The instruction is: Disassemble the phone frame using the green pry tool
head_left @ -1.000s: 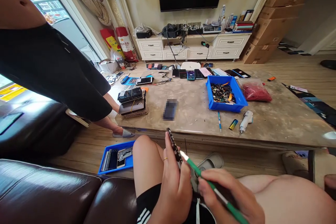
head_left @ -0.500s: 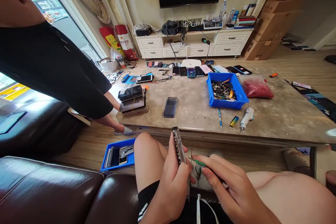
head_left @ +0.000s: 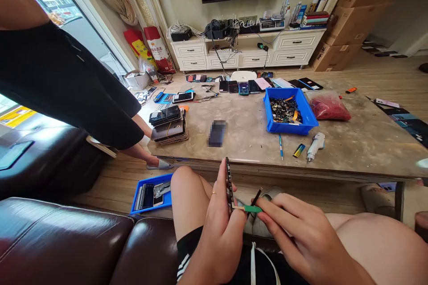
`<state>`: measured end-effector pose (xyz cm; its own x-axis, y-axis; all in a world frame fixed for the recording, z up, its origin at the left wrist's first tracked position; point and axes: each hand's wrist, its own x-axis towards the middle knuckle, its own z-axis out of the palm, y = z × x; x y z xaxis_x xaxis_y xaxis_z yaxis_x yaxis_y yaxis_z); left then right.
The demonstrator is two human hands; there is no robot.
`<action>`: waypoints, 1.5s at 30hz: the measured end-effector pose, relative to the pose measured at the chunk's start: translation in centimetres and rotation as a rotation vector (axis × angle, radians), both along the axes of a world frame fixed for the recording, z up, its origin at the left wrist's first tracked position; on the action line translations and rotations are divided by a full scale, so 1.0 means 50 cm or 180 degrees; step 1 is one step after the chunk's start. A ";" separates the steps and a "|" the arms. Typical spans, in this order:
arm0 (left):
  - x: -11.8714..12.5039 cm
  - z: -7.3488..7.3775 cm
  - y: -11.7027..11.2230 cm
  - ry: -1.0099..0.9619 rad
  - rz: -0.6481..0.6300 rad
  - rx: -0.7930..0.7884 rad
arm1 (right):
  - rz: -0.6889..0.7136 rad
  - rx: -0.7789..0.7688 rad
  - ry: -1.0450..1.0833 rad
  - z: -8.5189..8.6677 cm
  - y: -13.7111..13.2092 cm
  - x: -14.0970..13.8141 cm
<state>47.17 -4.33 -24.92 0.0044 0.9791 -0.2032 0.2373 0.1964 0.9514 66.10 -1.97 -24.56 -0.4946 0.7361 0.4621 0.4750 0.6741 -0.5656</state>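
Slim green-handled tool, thin dark phone frame
Left hand curled around the frame; right hand pinching the tool, its tip by the left thumb.

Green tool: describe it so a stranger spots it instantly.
Find the table, then the right grip below its near edge. The green tool juts from there toward the left grip. Unlike the dark piece beside it, it is green with a pale tip.
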 end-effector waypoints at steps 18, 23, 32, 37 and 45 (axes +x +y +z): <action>0.005 0.000 0.007 0.0264 -0.0026 0.0054 | -0.0080 -0.0006 -0.0010 0.000 -0.001 0.004; 0.002 -0.001 0.005 0.0316 -0.0075 0.0054 | -0.0083 -0.0034 -0.0034 0.002 -0.002 0.006; -0.004 0.017 0.013 0.0604 -0.0420 0.0041 | 0.0147 -0.0355 -0.0197 0.014 0.011 0.021; 0.000 0.020 0.017 0.0814 -0.0537 0.0052 | 0.0236 -0.0373 -0.0429 0.027 0.023 0.034; 0.001 0.004 0.021 0.0835 -0.0460 0.0010 | 0.0067 0.0049 -0.0649 0.017 0.025 0.030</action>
<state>47.20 -3.29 -24.74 0.0914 0.9728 -0.2128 0.5005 0.1399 0.8544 67.60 -0.70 -23.70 -0.5941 0.7184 0.3619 0.5644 0.6928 -0.4489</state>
